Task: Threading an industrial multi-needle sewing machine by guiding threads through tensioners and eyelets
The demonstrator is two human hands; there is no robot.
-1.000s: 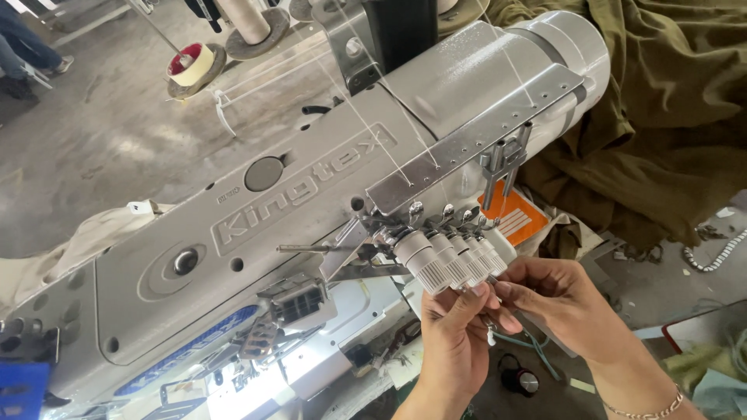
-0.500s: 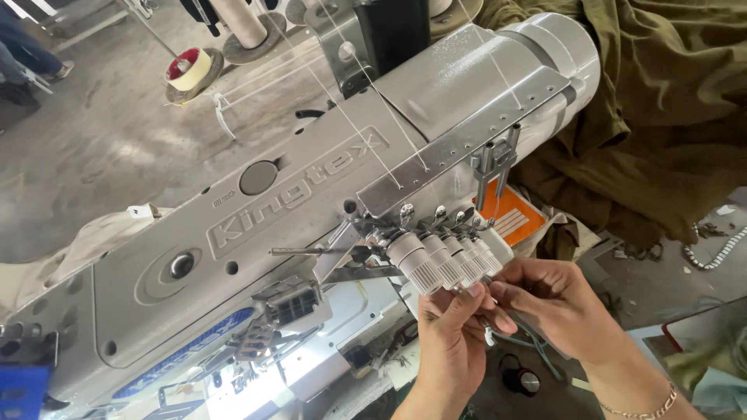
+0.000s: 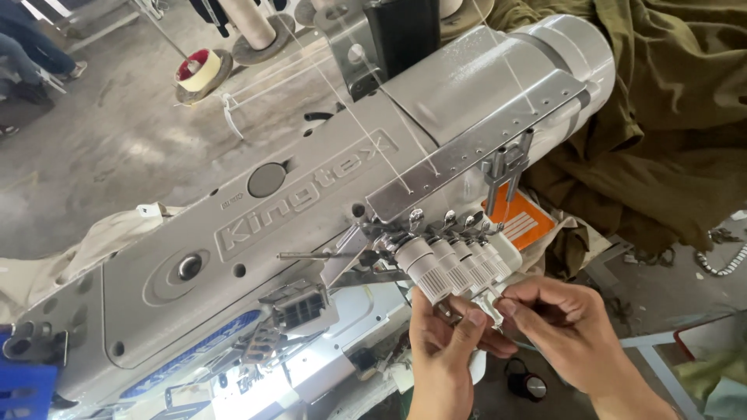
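Observation:
A large grey industrial sewing machine point(image 3: 311, 225) lies across the view. A row of white ribbed tension knobs point(image 3: 451, 264) sticks out of its front. My left hand point(image 3: 445, 342) reaches up from below, thumb and fingers pinched just under the nearest knob. My right hand point(image 3: 564, 327) is beside it on the right, its fingertips pinched together at the same spot, apparently on a fine white thread too thin to make out. Thin white threads point(image 3: 366, 132) run down across the machine to a perforated metal guide bar point(image 3: 482, 140).
Olive-green fabric point(image 3: 669, 117) is heaped behind and right of the machine. Thread cones on stands point(image 3: 249, 31) and a red-and-cream tape roll point(image 3: 198, 70) stand on the concrete floor at the top left. An orange label point(image 3: 517, 222) sits behind the knobs. Pale cloth point(image 3: 93, 241) lies at the left.
The view has shifted slightly, so the machine sits a little higher and further left. Both hands stay pinched together below the knobs, with only small finger movement.

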